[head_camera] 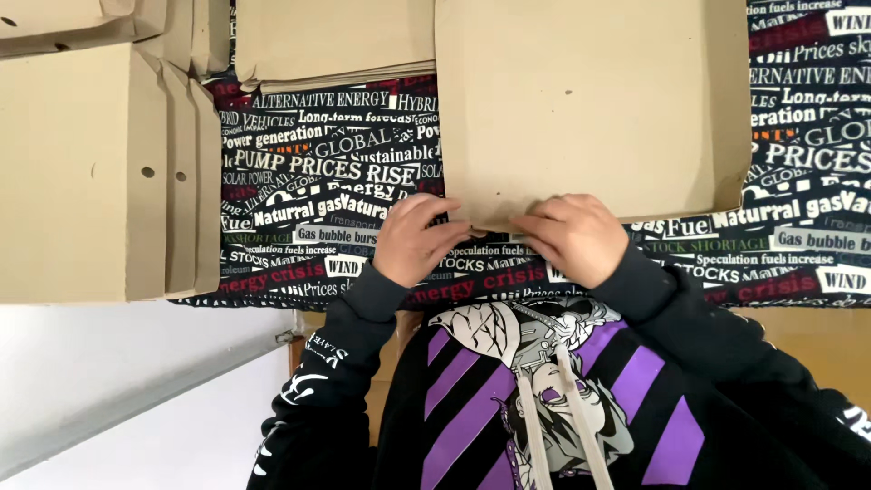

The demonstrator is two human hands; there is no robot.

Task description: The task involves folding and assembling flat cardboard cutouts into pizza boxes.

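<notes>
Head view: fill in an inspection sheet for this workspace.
Surface: table under a dark cloth printed with words.
Job's things: flat brown cardboard sheet, near edge pinched by both hands.
Clutter: stack of punched cardboard pieces at left; more folded cardboard at the far edge.
Grippers: left hand and right hand both grip the sheet's edge.
Cables: nothing seen.
Surroundings: white floor; the person's black and purple hoodie.
</notes>
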